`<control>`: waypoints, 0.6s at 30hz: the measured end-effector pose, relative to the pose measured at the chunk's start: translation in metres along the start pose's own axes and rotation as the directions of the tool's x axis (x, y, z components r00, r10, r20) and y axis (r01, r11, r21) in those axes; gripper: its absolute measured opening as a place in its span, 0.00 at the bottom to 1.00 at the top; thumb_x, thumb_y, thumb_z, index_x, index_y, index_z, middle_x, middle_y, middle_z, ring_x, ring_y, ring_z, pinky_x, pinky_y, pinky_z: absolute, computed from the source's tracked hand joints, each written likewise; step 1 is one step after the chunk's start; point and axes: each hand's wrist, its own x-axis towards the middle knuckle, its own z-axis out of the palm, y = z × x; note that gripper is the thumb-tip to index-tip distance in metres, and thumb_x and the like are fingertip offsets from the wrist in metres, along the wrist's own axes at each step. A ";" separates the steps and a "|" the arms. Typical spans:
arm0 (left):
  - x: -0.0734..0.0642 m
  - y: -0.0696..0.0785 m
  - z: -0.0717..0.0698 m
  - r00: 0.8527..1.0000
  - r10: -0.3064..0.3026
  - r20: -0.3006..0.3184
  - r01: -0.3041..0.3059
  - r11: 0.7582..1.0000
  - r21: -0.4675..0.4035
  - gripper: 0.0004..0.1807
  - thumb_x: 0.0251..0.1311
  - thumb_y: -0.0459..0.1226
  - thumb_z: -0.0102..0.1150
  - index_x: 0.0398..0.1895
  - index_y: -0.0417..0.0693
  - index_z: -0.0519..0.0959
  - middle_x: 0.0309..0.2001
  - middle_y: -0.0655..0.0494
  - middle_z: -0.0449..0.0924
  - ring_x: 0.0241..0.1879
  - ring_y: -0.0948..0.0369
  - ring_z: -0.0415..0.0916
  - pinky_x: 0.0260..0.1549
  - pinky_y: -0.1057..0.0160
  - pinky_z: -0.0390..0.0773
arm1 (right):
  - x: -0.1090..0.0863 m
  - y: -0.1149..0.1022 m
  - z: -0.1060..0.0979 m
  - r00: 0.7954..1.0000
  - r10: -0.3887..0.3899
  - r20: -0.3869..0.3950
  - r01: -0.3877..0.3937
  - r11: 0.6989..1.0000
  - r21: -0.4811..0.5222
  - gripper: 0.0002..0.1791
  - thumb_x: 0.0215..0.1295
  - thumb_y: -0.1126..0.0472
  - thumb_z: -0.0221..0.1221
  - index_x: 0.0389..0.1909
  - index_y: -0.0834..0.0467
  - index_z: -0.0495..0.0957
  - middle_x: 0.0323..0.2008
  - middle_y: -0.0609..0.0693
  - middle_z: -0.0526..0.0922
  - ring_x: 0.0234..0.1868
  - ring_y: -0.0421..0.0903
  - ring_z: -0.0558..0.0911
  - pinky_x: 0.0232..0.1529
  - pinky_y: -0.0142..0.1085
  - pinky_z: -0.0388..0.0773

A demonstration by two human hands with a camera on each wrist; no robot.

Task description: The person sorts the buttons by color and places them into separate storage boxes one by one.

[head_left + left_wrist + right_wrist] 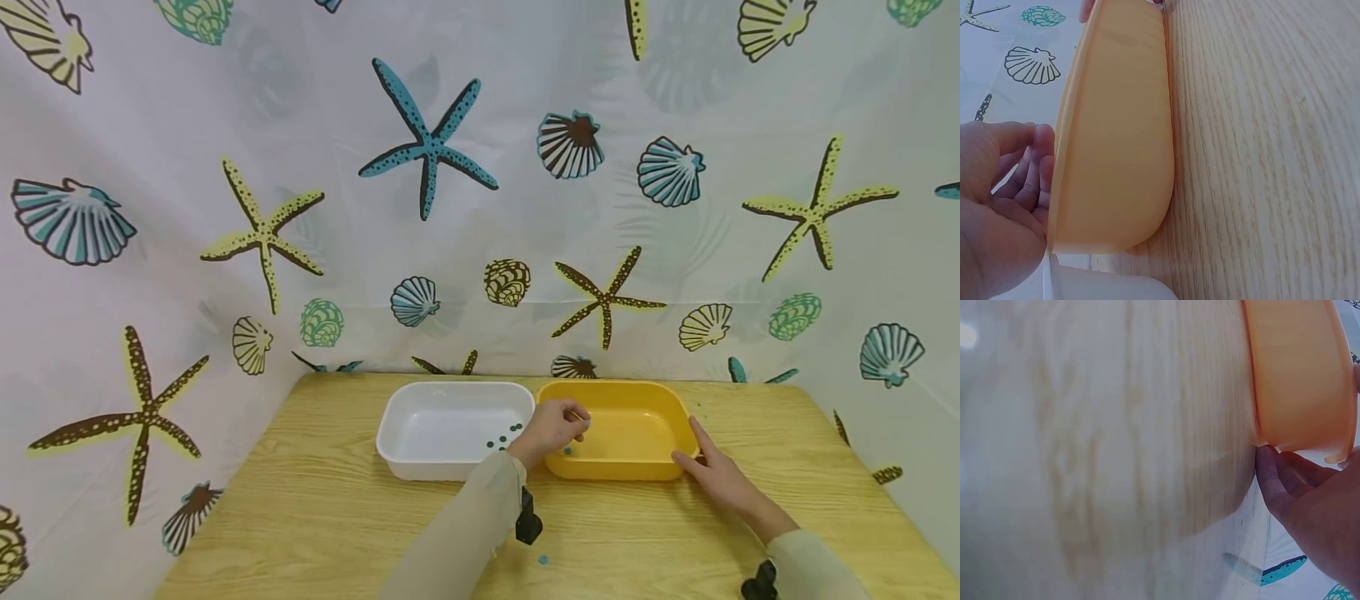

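My left hand (553, 427) hangs over the left end of a yellow plastic tub (615, 472). Between its thumb and fingertips it pinches a small blue disc (588, 423); in the left wrist view the tub's wall hides the fingertips. Another blue disc (567, 451) lies inside the tub, below that hand. At the tub's right front corner, my right hand (718, 479) grips the wall, thumb at the rim and fingers along the outside. The right wrist view shows those fingers (1269, 472) low against the corner, close to the tabletop.
Left of the yellow tub, a white tub (435, 471) stands against it, with several dark green discs (502, 439) in its right part. A loose blue disc (543, 560) lies on the wooden table (315, 517) near the front. A shell-patterned curtain (480, 233) encloses the back and sides.
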 end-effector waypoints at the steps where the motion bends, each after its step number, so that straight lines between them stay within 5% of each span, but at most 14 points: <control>1: 0.000 0.000 0.000 1.000 0.002 -0.004 -0.002 1.000 0.007 0.04 0.64 0.35 0.56 0.35 0.45 0.80 0.24 0.57 0.79 0.28 0.55 0.79 0.18 0.67 0.71 | 0.000 0.000 0.000 1.000 0.000 -0.001 0.000 1.000 -0.001 0.45 0.73 0.45 0.46 0.73 0.62 0.28 0.70 0.72 0.43 0.65 0.68 0.59 0.63 0.61 0.51; 12: 0.003 -0.004 0.002 0.998 -0.001 -0.069 0.001 1.000 0.005 0.09 0.65 0.33 0.55 0.43 0.36 0.79 0.31 0.53 0.81 0.36 0.53 0.81 0.29 0.68 0.77 | 0.001 -0.003 0.002 1.000 0.000 -0.008 0.000 1.000 -0.012 0.46 0.73 0.45 0.45 0.73 0.62 0.28 0.71 0.71 0.41 0.66 0.68 0.57 0.64 0.60 0.51; 18: -0.007 -0.005 -0.006 0.999 0.023 -0.034 -0.023 0.999 0.023 0.09 0.65 0.35 0.56 0.43 0.39 0.80 0.31 0.56 0.80 0.38 0.51 0.80 0.29 0.66 0.77 | -0.001 -0.003 0.002 1.000 0.017 -0.005 -0.017 1.000 -0.010 0.46 0.72 0.44 0.45 0.73 0.62 0.28 0.71 0.71 0.40 0.66 0.68 0.56 0.64 0.60 0.50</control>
